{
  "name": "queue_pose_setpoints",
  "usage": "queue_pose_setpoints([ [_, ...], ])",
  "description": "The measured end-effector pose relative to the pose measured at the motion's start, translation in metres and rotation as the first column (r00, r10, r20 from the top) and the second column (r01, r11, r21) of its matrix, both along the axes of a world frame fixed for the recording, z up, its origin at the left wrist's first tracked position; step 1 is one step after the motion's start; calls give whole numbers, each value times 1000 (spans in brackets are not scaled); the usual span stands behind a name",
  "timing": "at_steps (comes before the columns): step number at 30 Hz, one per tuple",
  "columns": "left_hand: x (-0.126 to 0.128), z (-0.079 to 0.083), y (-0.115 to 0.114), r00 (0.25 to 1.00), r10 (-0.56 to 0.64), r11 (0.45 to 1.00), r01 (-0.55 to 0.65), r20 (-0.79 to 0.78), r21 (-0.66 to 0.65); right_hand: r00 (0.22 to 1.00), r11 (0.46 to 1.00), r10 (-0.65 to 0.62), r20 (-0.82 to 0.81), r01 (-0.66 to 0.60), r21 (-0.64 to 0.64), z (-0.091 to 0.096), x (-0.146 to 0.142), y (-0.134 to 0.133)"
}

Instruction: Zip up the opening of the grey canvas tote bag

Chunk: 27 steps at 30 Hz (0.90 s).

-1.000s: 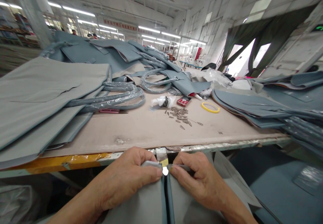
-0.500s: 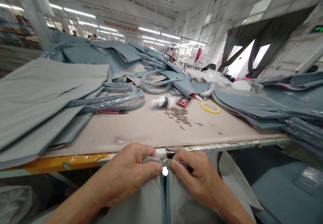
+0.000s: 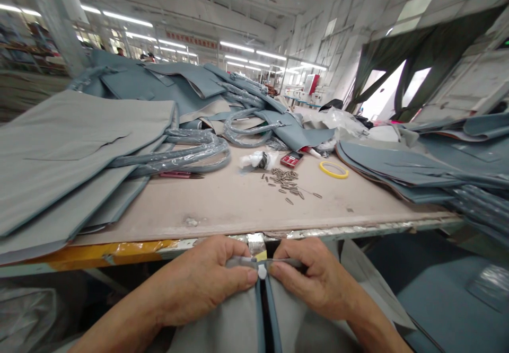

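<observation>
Below the table's front edge, a grey leather-like bag panel [image 3: 222, 324] hangs between my hands. A slit with blue-edged sides runs down its middle, and a small pale rounded piece [image 3: 262, 272] sits at the slit's top. My left hand [image 3: 210, 281] pinches the panel's upper edge left of the slit, thumb on the near side. On the other side, my right hand [image 3: 312, 279] pinches the same edge, its thumb close to the pale piece. A bit of yellow [image 3: 261, 256] shows just behind the edge. Fingertips behind the panel are hidden.
On the table [image 3: 230, 204] lie loose small metal zipper pulls [image 3: 284, 178], a yellow tape roll [image 3: 333, 169], a red device [image 3: 291, 159] and a pen-like tool [image 3: 181, 175]. Grey bag panels [image 3: 79, 125] are stacked left, blue ones [image 3: 397, 165] right. Plastic-wrapped handles [image 3: 191, 151] lie between.
The slit below my hands has spread wider, showing a darker gap. The panel's top edge sits slightly lower, and more yellow shows behind it. Both hands keep their pinch.
</observation>
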<state>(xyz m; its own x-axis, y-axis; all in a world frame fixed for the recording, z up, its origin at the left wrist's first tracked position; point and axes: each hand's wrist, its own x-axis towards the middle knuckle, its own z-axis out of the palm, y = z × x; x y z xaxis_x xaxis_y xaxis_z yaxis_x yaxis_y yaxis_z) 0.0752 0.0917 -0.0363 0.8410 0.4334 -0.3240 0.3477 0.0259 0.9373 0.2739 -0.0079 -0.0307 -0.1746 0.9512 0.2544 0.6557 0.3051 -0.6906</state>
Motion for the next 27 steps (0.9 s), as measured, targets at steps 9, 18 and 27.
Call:
queue_pose_setpoints([
  [9,-1,4,-1,995,-25,999,21,-99,-42,996,996,65,-65,-68,-55,0,3,-1],
  [18,-1,-2,0,1000,-7,991,7,0,-135,996,996,32,-82,-39,-84,0,2,-2],
  [27,-5,-2,-3,996,85,971,-85,-9,-223,996,994,52,-74,-59,-92,1,2,-1],
])
